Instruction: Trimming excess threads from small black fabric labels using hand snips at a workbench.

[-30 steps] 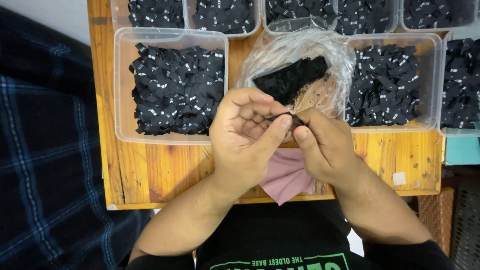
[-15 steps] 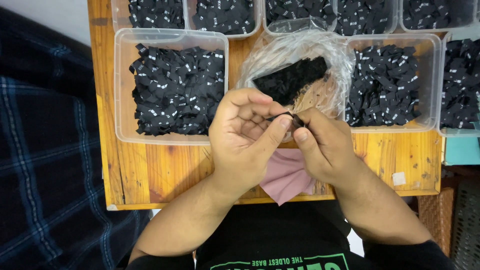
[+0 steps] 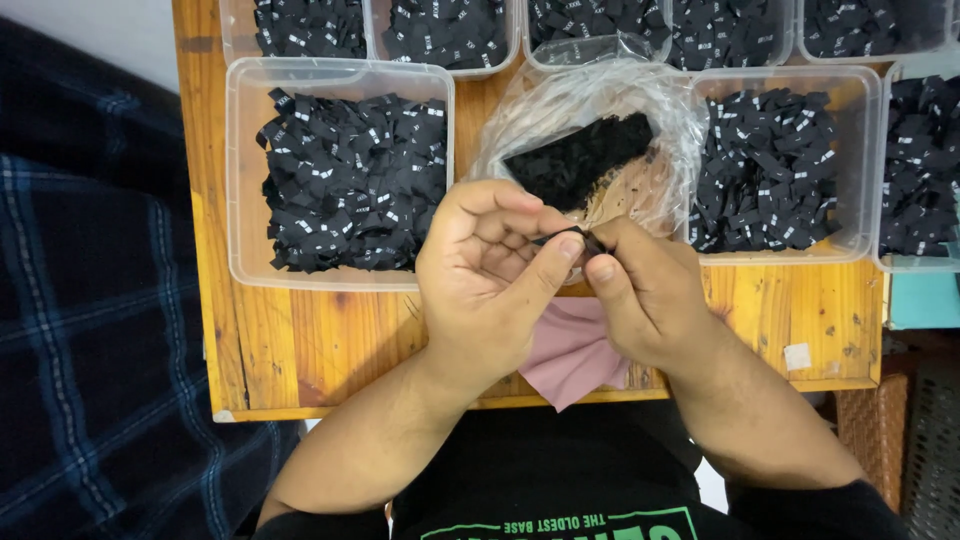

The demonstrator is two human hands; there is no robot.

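— Two hands meet mid-frame: my left hand (image 3: 490,275) and right hand (image 3: 640,290) pinch one small black label (image 3: 572,236).

— Risk?

— Slipping loose, I'd guess, into the clear bag (image 3: 600,130) just above.

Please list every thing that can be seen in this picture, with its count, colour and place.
wooden table: one, orange-brown, under everything.
clear plastic tubs: seven at least partly in view, filled with small black labels, in two rows across the table.
plastic bag: one, clear, centre, holding a heap of black pieces.
pink cloth: one, at the table's near edge, under the hands.
plaid fabric: dark blue, left of the table.
small black piece: one, pinched between both hands.
left hand: centre, thumb on the piece.
right hand: beside it, fingertips on the piece.
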